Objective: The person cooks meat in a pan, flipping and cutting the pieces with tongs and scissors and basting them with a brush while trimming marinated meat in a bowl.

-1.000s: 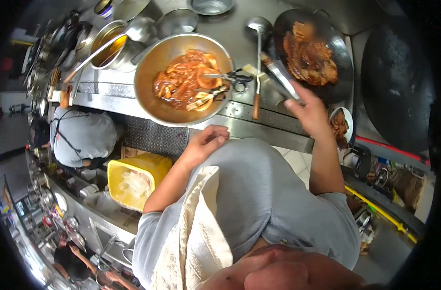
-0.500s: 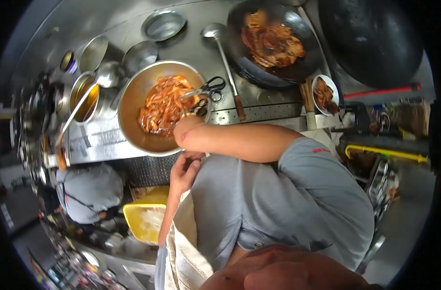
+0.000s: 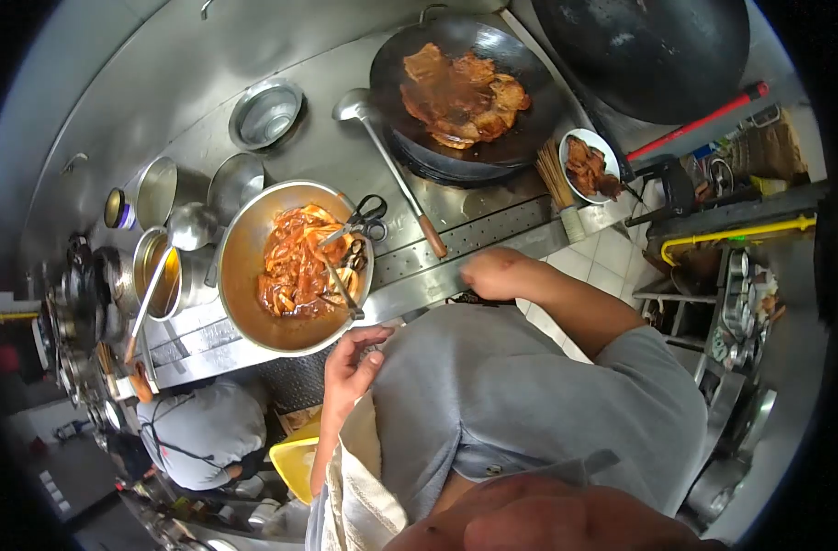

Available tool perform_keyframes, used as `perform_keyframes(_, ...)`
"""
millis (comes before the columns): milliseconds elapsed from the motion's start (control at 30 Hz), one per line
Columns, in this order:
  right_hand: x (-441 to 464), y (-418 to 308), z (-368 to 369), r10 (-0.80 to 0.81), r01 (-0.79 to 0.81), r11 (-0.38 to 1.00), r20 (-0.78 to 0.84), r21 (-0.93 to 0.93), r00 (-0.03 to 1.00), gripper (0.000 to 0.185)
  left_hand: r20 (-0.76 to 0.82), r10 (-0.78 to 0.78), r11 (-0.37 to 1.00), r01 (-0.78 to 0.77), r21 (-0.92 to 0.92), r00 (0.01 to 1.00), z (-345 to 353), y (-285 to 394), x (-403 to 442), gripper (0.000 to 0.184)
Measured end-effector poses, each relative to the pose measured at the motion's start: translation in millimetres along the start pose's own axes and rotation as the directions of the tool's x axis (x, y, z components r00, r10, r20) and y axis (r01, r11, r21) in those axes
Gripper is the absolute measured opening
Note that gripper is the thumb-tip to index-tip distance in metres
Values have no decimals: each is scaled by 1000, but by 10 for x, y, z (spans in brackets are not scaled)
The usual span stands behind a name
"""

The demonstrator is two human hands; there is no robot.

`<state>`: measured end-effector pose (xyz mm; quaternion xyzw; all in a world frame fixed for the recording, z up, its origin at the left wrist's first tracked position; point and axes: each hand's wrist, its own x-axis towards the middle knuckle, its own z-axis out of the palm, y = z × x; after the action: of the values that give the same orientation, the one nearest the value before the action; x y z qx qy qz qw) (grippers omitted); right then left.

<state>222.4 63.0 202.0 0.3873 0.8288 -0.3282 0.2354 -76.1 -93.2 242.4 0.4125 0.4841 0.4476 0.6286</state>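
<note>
My left hand hangs just below the near rim of a big steel bowl, its fingers loosely bent, the thumb apart, nothing in it. Red-sauced raw meat strips lie in that bowl. Black-handled scissors lean over its right side, and a metal tool like tongs rests on the meat. My right hand is at the counter's front edge, below the ladle. Its fingers curl downward, closed; whatever they may hold is hidden.
A wok with browned meat slices stands at the back, beside a large dark wok. Near it are a bamboo brush and a white bowl of cooked meat. Steel pots stand left. A person bends over below.
My right hand has left the bowl's near right side and moved right to the counter edge. The tongs-like tool now shows in the bowl. The view has shifted.
</note>
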Motion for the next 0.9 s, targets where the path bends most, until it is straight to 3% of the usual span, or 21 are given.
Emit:
perform_keyframes(33,-150,196,216,167,-172,984,96,47,981,22,44,20,1000,-21,10,999,44,31,47,33)
perform_keyframes(67,-227,479,590,218,-219,976,77,7,973,20,59,16,1000,-17,20,998,96,59,87,33)
perform_keyframes(100,-404,496,580,312,-300,950,243,-86,918,25,80,21,1000,-22,15,997,157,84,134,34)
perform_keyframes(200,-340,1323,1744,365,-389,918,554,-78,749,37,113,18,1000,-18,2,993,385,114,228,36)
perform_keyframes(300,-589,1591,2115,393,-537,842,616,57,682,37,109,-2,1000,1,12,994,666,52,321,38)
perform_keyframes(533,-731,2190,2225,349,-584,787,637,200,688,37,-96,-201,971,211,112,975,1296,-474,623,36)
perform_keyframes(633,-747,2454,2239,319,-570,791,646,221,693,37,-281,-378,832,457,314,882,1275,-1163,585,33)
perform_keyframes(700,-775,2596,2265,299,-560,796,657,228,692,38,-339,-442,566,552,613,830,1347,-1332,507,39)
perform_keyframes(800,-835,2755,2296,279,-556,798,675,233,683,38,-297,-498,313,488,815,815,627,-2946,-193,43)
perform_keyframes(900,-948,2897,2291,267,-557,797,690,233,672,38,-319,-564,290,544,787,762,602,-3205,-622,40)
